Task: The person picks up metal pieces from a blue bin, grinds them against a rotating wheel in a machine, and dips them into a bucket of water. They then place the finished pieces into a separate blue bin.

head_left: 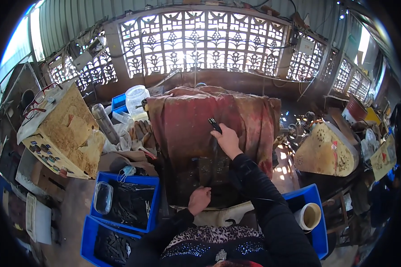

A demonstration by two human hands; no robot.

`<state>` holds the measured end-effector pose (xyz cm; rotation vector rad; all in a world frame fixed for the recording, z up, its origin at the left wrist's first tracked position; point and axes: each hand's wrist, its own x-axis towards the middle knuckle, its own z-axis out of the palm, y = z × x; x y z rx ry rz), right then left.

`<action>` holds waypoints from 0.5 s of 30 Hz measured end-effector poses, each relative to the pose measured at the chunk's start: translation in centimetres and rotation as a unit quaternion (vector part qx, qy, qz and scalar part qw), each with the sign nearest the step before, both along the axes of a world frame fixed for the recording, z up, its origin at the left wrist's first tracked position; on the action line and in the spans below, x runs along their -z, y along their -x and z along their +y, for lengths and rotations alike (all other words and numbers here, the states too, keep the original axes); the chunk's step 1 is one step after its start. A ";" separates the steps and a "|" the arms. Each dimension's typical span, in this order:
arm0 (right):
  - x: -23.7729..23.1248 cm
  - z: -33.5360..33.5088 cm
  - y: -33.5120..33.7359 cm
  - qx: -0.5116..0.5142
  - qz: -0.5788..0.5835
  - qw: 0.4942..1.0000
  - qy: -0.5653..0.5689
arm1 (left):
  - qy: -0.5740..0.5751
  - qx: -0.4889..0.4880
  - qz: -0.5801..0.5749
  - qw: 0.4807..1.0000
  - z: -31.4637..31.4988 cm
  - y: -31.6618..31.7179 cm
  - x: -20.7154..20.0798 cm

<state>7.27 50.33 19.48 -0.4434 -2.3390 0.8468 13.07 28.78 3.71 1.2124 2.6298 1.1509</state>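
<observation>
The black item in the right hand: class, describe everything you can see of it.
The black item is slim, with shiny glints near its upper end; its exact kind and material cannot be told. The right hand grips its lower part, leaving the upper part showing, tilted up and leftward against the view of the red cloth. Whether it touches the cloth is unclear.

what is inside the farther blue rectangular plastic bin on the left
The blue bin holds a clear rectangular plastic tub and many dark, thin pieces; the bin's floor beneath them is covered and cannot be seen.
</observation>
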 end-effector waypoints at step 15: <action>0.1 0.4 0.7 -0.026 0.002 1.000 0.014 | 0.023 -0.011 0.018 0.999 0.0 -0.3 -1.1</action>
